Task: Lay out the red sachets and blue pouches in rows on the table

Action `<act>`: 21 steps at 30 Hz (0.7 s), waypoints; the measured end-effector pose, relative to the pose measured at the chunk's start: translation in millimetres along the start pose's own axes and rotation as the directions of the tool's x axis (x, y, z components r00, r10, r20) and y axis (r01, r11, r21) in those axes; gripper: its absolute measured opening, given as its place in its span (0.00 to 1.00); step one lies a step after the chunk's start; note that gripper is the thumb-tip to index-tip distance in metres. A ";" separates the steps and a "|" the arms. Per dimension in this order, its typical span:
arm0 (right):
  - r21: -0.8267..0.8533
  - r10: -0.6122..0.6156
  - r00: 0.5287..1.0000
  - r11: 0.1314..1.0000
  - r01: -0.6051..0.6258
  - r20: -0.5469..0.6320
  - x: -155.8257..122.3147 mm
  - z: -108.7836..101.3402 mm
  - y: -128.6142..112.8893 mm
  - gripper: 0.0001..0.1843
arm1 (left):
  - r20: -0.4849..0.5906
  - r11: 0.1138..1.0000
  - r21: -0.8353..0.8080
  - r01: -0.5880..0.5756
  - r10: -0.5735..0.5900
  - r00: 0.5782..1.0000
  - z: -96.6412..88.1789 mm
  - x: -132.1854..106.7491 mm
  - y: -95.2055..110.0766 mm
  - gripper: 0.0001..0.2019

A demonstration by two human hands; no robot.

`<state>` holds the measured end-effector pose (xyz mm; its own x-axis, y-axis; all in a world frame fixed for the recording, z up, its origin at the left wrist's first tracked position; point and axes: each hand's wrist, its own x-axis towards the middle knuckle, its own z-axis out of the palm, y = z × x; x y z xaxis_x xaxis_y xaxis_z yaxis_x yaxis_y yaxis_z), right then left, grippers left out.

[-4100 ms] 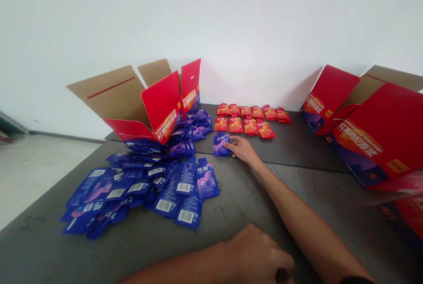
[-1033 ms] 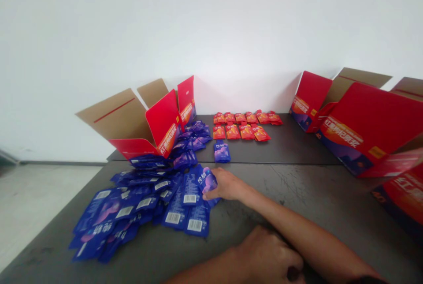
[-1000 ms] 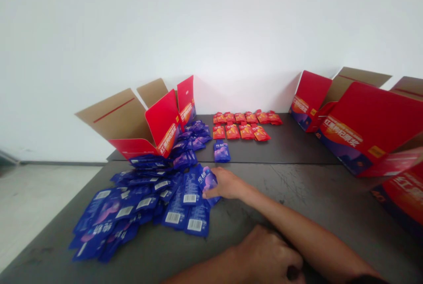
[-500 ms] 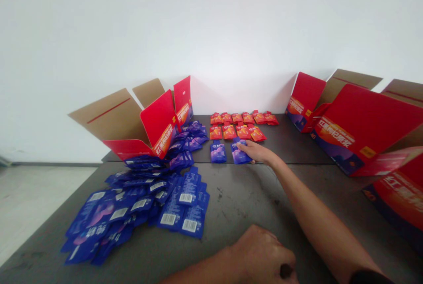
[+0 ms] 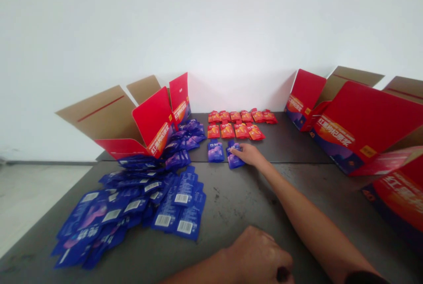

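Atop the dark table [image 5: 231, 204], right hand [image 5: 249, 155] flat on blue 纯耕 sachet [image 5: 233, 163], left hand [image 5: 256, 259] curled shut

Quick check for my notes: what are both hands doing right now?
Left hand: closed in a fist, nothing clearly held.
Right hand: open, fingers lying on a blue pouch, no clear grip.

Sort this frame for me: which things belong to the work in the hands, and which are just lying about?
In the work:
- right hand, fingers on a blue pouch
- second blue pouch, just left of it
- left hand, closed, near the camera

Lying about:
- spread of blue pouches
- rows of red pouches
- open red cartons
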<state>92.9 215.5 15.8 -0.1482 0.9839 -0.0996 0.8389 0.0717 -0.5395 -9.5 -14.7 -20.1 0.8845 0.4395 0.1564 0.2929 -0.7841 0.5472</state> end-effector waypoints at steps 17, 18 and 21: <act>-0.265 -0.048 0.987 0.964 0.006 -0.153 -18.5 5.6 -17.4 0.32 | -0.034 1.000 -0.007 -0.013 0.013 0.999 9.6 -1.4 -7.1 0.12; -0.284 -0.054 0.987 0.959 0.010 -0.148 -19.0 5.8 -18.9 0.31 | -0.020 1.000 0.001 -0.018 0.018 1.000 11.0 -1.2 -8.2 0.13; -0.306 -0.054 0.988 0.952 0.007 -0.148 -16.8 3.1 -17.1 0.33 | 0.003 0.999 0.014 -0.043 0.043 0.999 14.3 -0.7 -11.8 0.17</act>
<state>79.4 197.3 24.1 -0.1146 0.9919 0.0544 0.9580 0.1248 -0.2583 -8.4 -12.0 -38.5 0.8972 0.4042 0.1777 0.2594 -0.8082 0.5287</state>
